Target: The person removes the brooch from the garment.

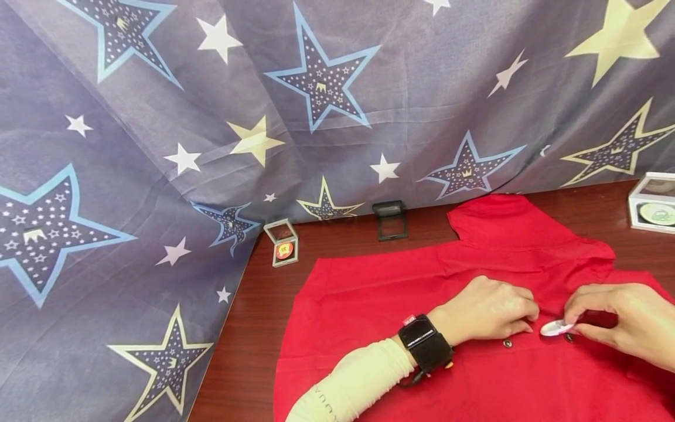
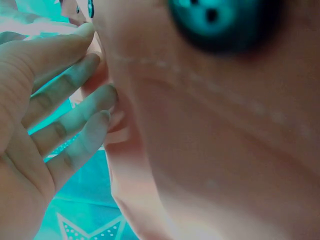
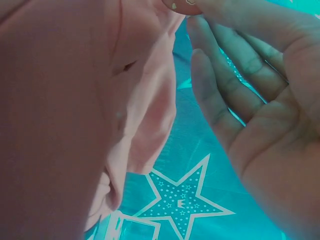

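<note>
A red button shirt (image 1: 379, 316) lies spread on the table, with dark buttons (image 1: 508, 343) along its front. My left hand (image 1: 490, 308) is on the shirt front, thumb and fingertips brought together at the cloth; in the left wrist view its fingers (image 2: 70, 135) meet a raised edge of fabric. Close by on the right, my right hand (image 1: 622, 316) pinches a small round badge (image 1: 556, 328) between thumb and forefinger, just above the cloth beside a button. Only the badge's patterned lower rim (image 3: 184, 6) appears in the right wrist view. The other right fingers stay loosely extended.
Along the back stand an opened case with a red and yellow badge (image 1: 285, 251), an opened black case (image 1: 391, 225), and a white case (image 1: 654, 202) at the far right. A star-print curtain (image 1: 337, 152) hangs behind and left of the brown table (image 1: 237, 351).
</note>
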`<action>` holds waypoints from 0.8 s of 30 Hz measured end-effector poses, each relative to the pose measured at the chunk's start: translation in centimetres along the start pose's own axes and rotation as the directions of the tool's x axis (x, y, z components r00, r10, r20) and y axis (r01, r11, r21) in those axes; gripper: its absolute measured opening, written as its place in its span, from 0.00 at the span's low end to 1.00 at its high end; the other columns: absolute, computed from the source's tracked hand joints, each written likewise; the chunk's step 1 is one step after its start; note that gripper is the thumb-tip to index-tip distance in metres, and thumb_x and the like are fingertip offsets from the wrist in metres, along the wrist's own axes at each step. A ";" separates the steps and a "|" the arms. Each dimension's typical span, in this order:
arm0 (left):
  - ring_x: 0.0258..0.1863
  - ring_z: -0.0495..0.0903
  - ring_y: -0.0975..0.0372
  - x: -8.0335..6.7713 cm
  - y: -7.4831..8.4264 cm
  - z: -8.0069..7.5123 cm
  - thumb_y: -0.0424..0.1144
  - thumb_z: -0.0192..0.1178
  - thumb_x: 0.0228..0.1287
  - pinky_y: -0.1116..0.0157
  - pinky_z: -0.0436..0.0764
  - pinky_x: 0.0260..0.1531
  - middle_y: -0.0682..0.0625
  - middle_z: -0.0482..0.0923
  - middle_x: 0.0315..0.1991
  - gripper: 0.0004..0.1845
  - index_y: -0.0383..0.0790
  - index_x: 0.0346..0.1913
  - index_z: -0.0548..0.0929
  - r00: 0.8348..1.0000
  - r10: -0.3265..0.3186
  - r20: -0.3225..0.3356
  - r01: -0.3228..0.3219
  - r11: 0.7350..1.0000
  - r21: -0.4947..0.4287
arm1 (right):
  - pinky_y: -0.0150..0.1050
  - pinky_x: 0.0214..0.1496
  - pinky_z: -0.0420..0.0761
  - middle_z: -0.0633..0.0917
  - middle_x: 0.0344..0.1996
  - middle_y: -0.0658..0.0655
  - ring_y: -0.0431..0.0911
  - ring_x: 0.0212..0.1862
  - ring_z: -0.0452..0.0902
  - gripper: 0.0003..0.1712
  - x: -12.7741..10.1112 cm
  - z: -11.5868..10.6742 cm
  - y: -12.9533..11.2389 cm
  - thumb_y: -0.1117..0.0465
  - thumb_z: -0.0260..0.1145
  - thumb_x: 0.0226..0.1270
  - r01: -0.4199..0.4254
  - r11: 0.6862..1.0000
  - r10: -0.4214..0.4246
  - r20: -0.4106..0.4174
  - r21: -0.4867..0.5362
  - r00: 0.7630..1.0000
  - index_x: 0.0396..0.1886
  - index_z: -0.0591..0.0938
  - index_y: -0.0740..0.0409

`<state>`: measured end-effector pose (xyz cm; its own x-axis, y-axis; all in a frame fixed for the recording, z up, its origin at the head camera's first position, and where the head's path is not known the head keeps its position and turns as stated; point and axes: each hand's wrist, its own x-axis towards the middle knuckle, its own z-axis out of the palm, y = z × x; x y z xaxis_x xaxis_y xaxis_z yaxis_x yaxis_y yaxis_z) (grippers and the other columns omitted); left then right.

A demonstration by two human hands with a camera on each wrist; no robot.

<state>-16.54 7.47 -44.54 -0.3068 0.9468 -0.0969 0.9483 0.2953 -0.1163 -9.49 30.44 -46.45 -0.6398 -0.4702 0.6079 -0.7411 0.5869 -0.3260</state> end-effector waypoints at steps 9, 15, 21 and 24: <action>0.37 0.78 0.79 -1.6 -0.5 -0.4 0.57 0.63 0.71 0.74 0.73 0.28 0.72 0.78 0.40 0.04 0.68 0.42 0.86 0.998 -0.020 -0.053 0.018 0.999 -0.040 | 0.18 0.37 0.71 0.80 0.32 0.25 0.18 0.38 0.71 0.19 0.9 -0.7 -1.1 0.27 0.51 0.71 -0.022 0.998 0.022 -0.001 -0.067 1.000 0.29 0.82 0.23; 0.37 0.77 0.81 -3.6 -1.3 -0.6 0.55 0.64 0.71 0.77 0.70 0.27 0.73 0.79 0.41 0.04 0.66 0.43 0.87 0.989 -0.067 -0.131 0.052 0.992 -0.114 | 0.17 0.40 0.69 0.82 0.34 0.27 0.19 0.40 0.72 0.18 1.8 -1.1 -2.1 0.27 0.53 0.70 -0.026 0.998 0.025 -0.003 -0.049 1.000 0.31 0.84 0.23; 0.38 0.76 0.84 -5.7 -1.7 -0.7 0.53 0.65 0.71 0.81 0.68 0.27 0.73 0.80 0.42 0.05 0.65 0.44 0.89 0.977 -0.114 -0.179 0.078 0.977 -0.199 | 0.16 0.44 0.68 0.83 0.35 0.29 0.21 0.40 0.74 0.19 2.7 -1.2 -2.6 0.29 0.55 0.71 0.009 0.999 -0.010 -0.038 -0.038 0.999 0.33 0.86 0.27; 0.37 0.75 0.84 -6.6 -1.8 -0.8 0.52 0.65 0.71 0.81 0.68 0.28 0.73 0.80 0.42 0.05 0.65 0.45 0.89 0.974 -0.127 -0.189 0.080 0.968 -0.238 | 0.16 0.44 0.69 0.84 0.36 0.30 0.21 0.41 0.75 0.18 3.1 -1.4 -3.1 0.29 0.55 0.71 0.004 1.000 -0.006 -0.034 -0.031 0.999 0.34 0.86 0.27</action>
<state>-16.15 0.80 -42.91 -0.4039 0.9085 0.1068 0.9127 0.3923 0.1144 -8.95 28.08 -42.56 -0.6285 -0.4510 0.6338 -0.7374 0.6047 -0.3010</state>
